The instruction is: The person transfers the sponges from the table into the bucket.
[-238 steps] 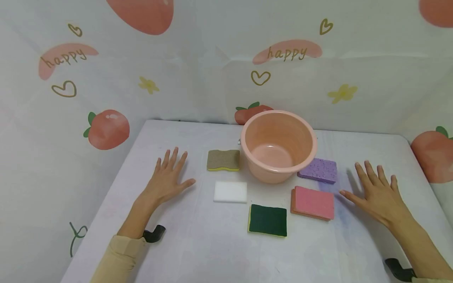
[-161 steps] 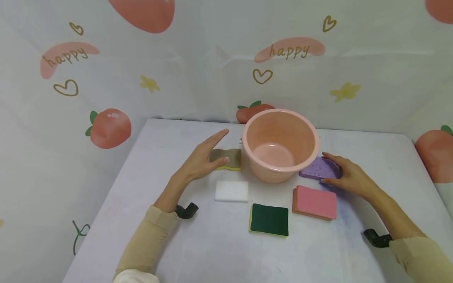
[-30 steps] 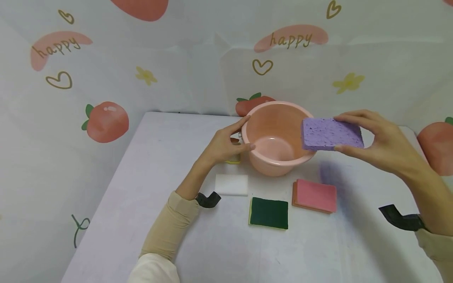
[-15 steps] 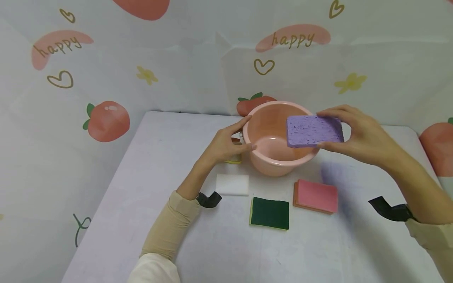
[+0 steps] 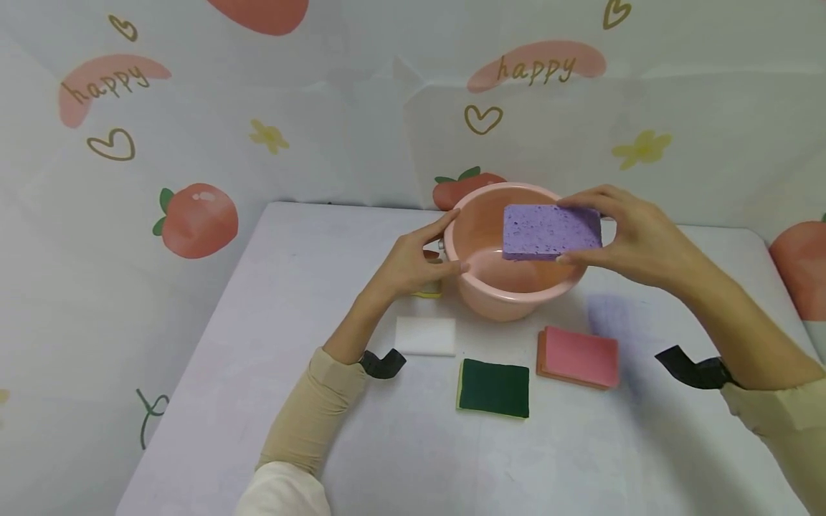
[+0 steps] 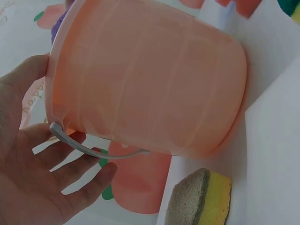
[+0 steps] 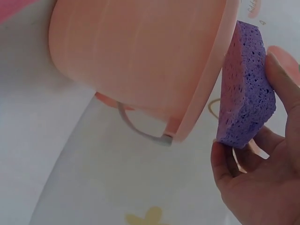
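Note:
My right hand (image 5: 645,236) pinches a purple sponge (image 5: 538,231) between thumb and fingers. It holds the sponge above the mouth of a peach-coloured bucket (image 5: 500,307); in the right wrist view the sponge (image 7: 253,89) is beside the rim. My left hand (image 5: 408,266) rests at the bucket's left rim, its thumb touching the edge. The left wrist view shows that hand's fingers (image 6: 89,187) spread near the grey handle (image 6: 84,149). Partly hidden behind my left hand is a grey-brown and yellow sponge (image 6: 199,199). The bucket's visible inside holds nothing.
In front of the bucket lie a white sponge (image 5: 426,337), a dark green scouring sponge (image 5: 493,388) and a pink-topped sponge (image 5: 581,357). The table (image 5: 387,444) has a white cover, and a printed cloth (image 5: 348,93) hangs behind it.
Earlier the purple sponge lay right of the bucket; my right hand took it, lifted it and moved left over the bucket. My left hand came from the table's left to the rim.

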Available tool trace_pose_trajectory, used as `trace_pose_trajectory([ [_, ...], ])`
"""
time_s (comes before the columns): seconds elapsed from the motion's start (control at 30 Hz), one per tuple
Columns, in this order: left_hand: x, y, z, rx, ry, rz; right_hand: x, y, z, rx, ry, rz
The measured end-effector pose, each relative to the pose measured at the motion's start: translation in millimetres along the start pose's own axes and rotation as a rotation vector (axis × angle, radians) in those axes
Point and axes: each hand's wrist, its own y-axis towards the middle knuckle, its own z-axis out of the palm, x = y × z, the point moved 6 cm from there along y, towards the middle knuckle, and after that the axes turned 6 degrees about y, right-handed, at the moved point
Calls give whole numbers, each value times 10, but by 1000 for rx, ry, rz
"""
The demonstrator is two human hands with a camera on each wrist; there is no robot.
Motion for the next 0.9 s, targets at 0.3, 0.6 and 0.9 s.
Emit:
trace_pose_trajectory([
  [0.3, 10, 2, 6, -3, -6, -6, -15, 133, 100, 12, 65, 49],
  [0.6, -243, -73, -54, 25, -39, -25, -33, 257, 246, 105, 24, 131],
  [0.9, -10, 4, 12, 3, -28, -6, -29, 373, 363, 156, -33, 130],
])
